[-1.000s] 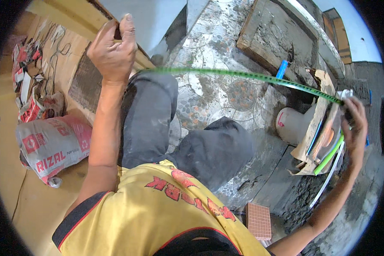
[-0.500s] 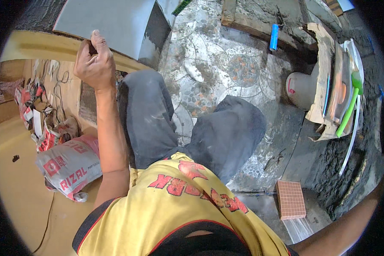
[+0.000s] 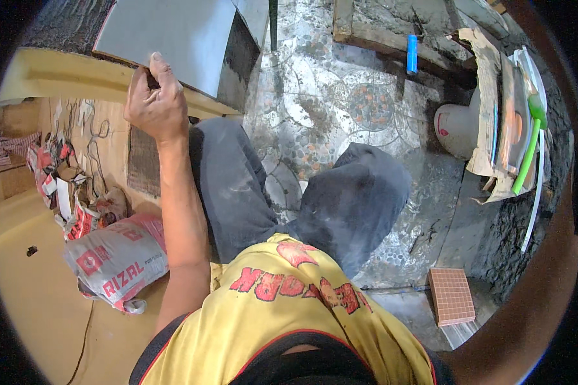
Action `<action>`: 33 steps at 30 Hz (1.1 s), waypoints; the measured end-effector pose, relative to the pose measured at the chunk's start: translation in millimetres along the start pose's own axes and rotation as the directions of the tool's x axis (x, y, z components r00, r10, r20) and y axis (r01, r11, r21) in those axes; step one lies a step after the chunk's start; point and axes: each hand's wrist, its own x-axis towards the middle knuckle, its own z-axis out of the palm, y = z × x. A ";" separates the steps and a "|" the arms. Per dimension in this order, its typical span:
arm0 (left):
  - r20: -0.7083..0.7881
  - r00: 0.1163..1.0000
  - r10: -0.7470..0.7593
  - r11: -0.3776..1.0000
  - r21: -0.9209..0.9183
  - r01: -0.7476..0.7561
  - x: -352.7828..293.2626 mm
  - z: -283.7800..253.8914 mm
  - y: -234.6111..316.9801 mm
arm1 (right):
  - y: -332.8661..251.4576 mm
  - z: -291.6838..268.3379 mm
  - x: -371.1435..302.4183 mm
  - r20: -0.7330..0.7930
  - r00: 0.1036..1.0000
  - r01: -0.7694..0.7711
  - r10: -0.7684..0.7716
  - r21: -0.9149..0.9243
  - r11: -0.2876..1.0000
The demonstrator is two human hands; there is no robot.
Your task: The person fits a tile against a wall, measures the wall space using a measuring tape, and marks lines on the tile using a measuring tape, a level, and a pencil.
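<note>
My left hand (image 3: pixel 157 102) is raised beside the near edge of a pale grey panel (image 3: pixel 167 45), above my left knee. Its fingers are curled in and the thumb points up; what they hold, if anything, is hidden. My right forearm (image 3: pixel 526 314) runs up along the right rim of the picture, dark and blurred. The right hand itself is outside the picture. My legs in dark trousers (image 3: pixel 356 192) are bent below me.
A printed cement sack (image 3: pixel 119 260) and crumpled wrappers lie at left. To the right stand a white bucket (image 3: pixel 455 131), torn cardboard (image 3: pixel 483 109) and a green-handled tool (image 3: pixel 528 147). A blue cylinder (image 3: pixel 411 54) lies by a wooden frame. Small brown tiles (image 3: pixel 451 295) sit lower right.
My right arm has swung from the lower right up along the right rim. The view has shifted a little; my left hand sits slightly further right and keeps its curled shape.
</note>
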 end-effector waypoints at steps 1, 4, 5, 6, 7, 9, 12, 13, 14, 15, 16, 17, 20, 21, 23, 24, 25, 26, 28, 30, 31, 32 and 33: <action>-0.021 1.000 0.016 1.000 0.003 -0.016 -1.3 2.0 0.9 | -5.6 6.0 14.7 -0.017 1.000 0.022 -0.022 -0.033 0.999; 0.001 1.000 -0.004 1.000 0.021 0.004 1.1 -3.8 2.5 | -18.2 16.0 54.3 -0.073 0.994 0.072 -0.083 -0.144 0.987; 0.044 0.998 -0.050 0.998 0.031 0.049 0.8 -4.5 3.7 | -20.0 19.1 65.6 -0.084 0.992 0.081 -0.098 -0.181 0.980; 0.046 0.998 -0.047 0.999 0.025 0.045 -0.1 -3.0 6.4 | -22.3 22.9 75.7 -0.088 0.990 0.092 -0.114 -0.224 0.970; 0.047 0.996 -0.071 0.996 0.051 0.068 0.7 -2.2 9.2 | -24.1 24.9 87.6 -0.103 0.986 0.098 -0.129 -0.262 0.960; 0.048 0.995 -0.085 0.994 0.077 0.081 4.0 -2.1 7.6 | -28.4 30.3 110.5 -0.132 0.979 0.106 -0.157 -0.328 0.939; 0.064 0.997 -0.038 0.997 0.072 0.033 5.2 -5.3 -1.5 | -34.6 35.8 144.1 -0.179 0.965 0.107 -0.193 -0.402 0.909; 0.044 0.999 -0.015 0.996 0.085 0.011 5.4 -5.6 -2.3 | -36.6 37.5 153.4 -0.190 0.960 0.107 -0.205 -0.427 0.898; 0.022 1.000 0.010 0.995 0.098 -0.012 7.6 -7.3 -0.2 | -40.0 40.4 160.0 -0.199 0.956 0.108 -0.216 -0.446 0.889; 0.059 0.998 0.010 0.984 0.177 -0.020 8.2 -7.6 8.6 | -37.4 42.0 166.1 -0.206 0.953 0.104 -0.223 -0.469 0.877; 0.041 0.999 0.032 0.984 0.172 -0.039 5.5 -6.3 12.3 | -38.3 45.7 171.2 -0.197 0.954 0.105 -0.226 -0.487 0.867; 0.026 0.998 0.050 0.989 0.138 -0.053 3.4 -4.2 8.6 | -39.7 48.2 175.1 -0.204 0.951 0.104 -0.234 -0.503 0.858; 0.002 0.998 0.070 0.995 0.076 -0.070 -0.3 -1.6 8.5 | -48.3 58.7 176.5 -0.217 0.940 0.111 -0.265 -0.537 0.836; 0.006 0.999 0.052 0.997 0.053 -0.052 0.0 -2.8 7.1 | -48.7 63.5 169.4 -0.313 0.904 0.091 -0.290 -0.521 0.849; 0.019 0.999 -0.027 0.997 0.069 0.026 -3.2 -4.3 4.2 | -49.0 68.3 171.0 -0.405 0.862 0.068 -0.305 -0.504 0.861; 0.038 0.992 -0.121 0.989 0.086 0.117 -4.0 -3.7 2.7 | -48.8 68.9 178.6 -0.356 0.899 0.056 -0.254 -0.482 0.874; 0.010 1.000 -0.022 0.999 0.050 0.022 -0.4 -2.2 7.2 | -47.6 70.1 183.0 -0.299 0.932 0.049 -0.206 -0.458 0.888; 0.012 1.000 -0.022 0.999 0.050 0.021 1.4 -2.5 10.1 | -44.7 72.8 183.0 -0.298 0.932 0.048 -0.204 -0.456 0.889; 0.021 0.999 -0.044 0.993 0.115 0.041 2.5 -3.5 12.9 | -41.4 76.2 180.8 -0.539 0.773 0.047 -0.336 -0.479 0.877; 0.028 0.995 -0.092 0.992 0.084 0.090 0.5 -2.0 10.6 | -42.6 74.2 185.8 -0.447 0.842 0.078 -0.302 -0.452 0.888; 0.030 0.990 -0.138 0.989 0.056 0.136 0.8 -1.9 8.1 | -43.9 68.6 188.3 -0.352 0.895 0.106 -0.272 -0.426 0.899; 0.030 0.990 -0.138 0.989 0.062 0.136 0.7 -1.8 5.0 | -45.5 64.4 187.9 -0.356 0.894 0.107 -0.274 -0.423 0.900; 0.016 0.995 -0.100 0.993 0.060 0.098 0.2 -1.7 1.4 | -47.9 60.9 187.0 -0.313 0.910 0.103 -0.271 -0.463 0.880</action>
